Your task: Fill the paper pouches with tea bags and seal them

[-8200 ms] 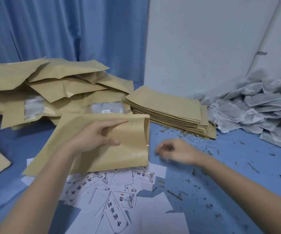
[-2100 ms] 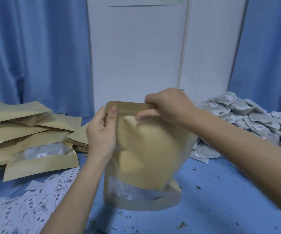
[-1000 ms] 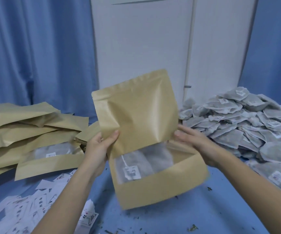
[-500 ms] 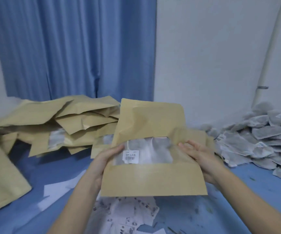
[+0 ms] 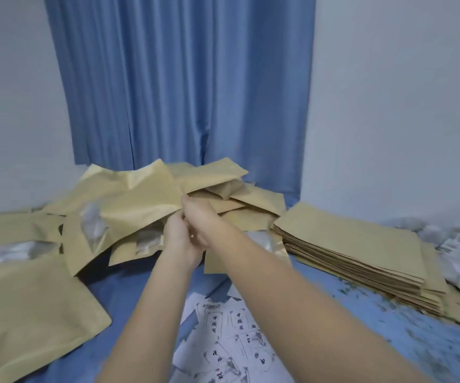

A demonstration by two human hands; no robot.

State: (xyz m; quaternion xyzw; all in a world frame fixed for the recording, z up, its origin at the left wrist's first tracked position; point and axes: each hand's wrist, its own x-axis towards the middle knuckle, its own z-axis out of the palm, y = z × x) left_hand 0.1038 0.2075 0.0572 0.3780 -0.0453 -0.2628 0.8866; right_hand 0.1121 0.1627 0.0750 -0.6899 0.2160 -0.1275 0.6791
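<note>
Spreading across the back of the blue surface [image 5: 129, 294], the heap of filled pouches [image 5: 223, 189] receives one more pouch [image 5: 140, 205], lying leftward from both hands; left hand [image 5: 177, 234] and right hand [image 5: 200, 217] pinch its right edge.

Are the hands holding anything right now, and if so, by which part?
Both hands, left hand and right hand, meet at the near edge of a filled pouch on the pile. Motion blur hides whether they grip it or just press it down.
</note>
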